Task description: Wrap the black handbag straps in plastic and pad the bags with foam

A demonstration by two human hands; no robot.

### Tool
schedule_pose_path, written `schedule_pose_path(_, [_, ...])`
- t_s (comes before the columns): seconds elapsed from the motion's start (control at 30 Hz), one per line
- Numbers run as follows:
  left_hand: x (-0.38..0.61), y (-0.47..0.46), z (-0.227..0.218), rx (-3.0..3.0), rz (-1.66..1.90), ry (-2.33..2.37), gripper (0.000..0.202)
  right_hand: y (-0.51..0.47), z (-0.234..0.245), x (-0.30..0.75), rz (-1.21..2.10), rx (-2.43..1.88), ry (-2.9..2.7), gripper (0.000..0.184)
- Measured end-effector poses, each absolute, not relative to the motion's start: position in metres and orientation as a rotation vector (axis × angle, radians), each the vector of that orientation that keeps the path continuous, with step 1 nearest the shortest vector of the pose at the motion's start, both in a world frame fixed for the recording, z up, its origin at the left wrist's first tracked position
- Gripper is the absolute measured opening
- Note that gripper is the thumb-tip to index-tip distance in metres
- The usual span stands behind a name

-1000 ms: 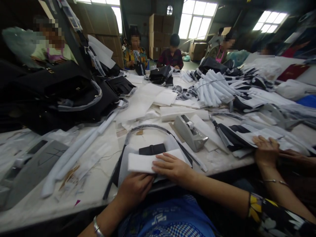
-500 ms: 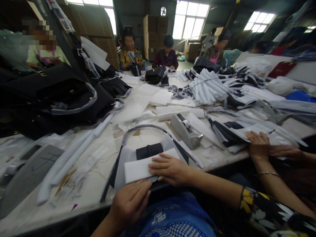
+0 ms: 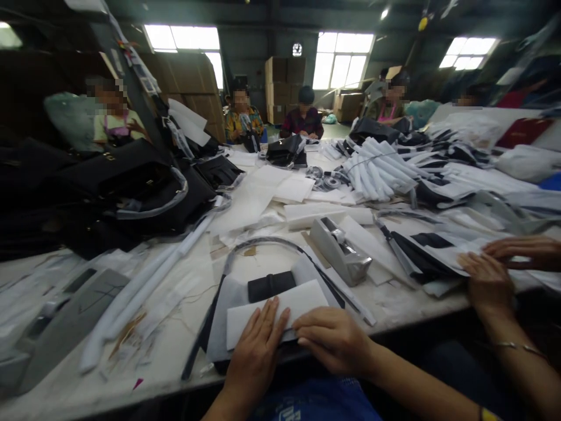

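Observation:
A black handbag (image 3: 272, 285) lies on the table in front of me, with its wrapped handle loop (image 3: 263, 241) away from me and thin white sheeting over its sides. On top rests a folded white foam sheet (image 3: 280, 304). My left hand (image 3: 256, 342) presses flat on the sheet's front part, fingers stretched out. At the sheet's lower right edge, my right hand (image 3: 335, 339) has its fingers bent together with the thumb underneath, gripping the edge. The bag's near edge is partly hidden by both hands.
Grey tape dispensers stand behind the bag (image 3: 339, 251) and at the left (image 3: 65, 327). White foam tubes (image 3: 144, 286) lie beside it. Black handbags (image 3: 127, 181) pile up at the far left. A co-worker's hands (image 3: 491, 275) handle another bag at the right. Bundled white rolls (image 3: 379, 169) lie further back.
My left hand has moved up from the near edge onto the foam sheet. My right hand has slid off the sheet's top to its lower right edge, its fingers now bent.

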State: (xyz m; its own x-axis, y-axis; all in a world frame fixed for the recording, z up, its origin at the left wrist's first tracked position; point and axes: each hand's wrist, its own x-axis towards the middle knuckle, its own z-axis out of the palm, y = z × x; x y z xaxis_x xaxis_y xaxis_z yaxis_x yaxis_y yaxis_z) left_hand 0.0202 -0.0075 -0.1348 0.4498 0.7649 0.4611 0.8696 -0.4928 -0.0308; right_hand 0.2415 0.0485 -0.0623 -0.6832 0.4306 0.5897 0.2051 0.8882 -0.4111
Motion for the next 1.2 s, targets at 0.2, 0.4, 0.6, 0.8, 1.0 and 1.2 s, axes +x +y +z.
schedule_pose_path(0.2, [0.028,-0.009,-0.137,-2.363,-0.535,-1.472,0.063,0.097,-0.033,0.217,0.537,-0.516,-2.39,0.027])
schedule_pose_path(0.4, [0.026,-0.007,-0.131,-2.29,-0.583,-1.409,0.051,0.208,-0.04,0.062,0.302,-0.483,-2.799,0.038])
schedule_pose_path(0.6, [0.04,0.016,-0.158,-1.905,-0.998,-1.253,0.03,0.258,-0.071,-0.075,0.172,-0.539,-2.795,0.032])
schedule_pose_path(0.8, [0.067,0.048,-0.203,-1.473,-1.413,-1.243,0.027,0.269,-0.075,-0.101,0.247,-0.387,-2.674,0.022])
schedule_pose_path(1.0, [0.067,0.048,-0.193,-1.491,-1.393,-1.239,0.015,0.262,-0.012,-0.056,0.438,-0.318,-2.334,0.035])
schedule_pose_path(1.2, [0.052,0.034,-0.183,-1.68,-1.293,-1.247,0.028,0.24,-0.007,-0.022,0.94,-0.386,-2.162,0.04])
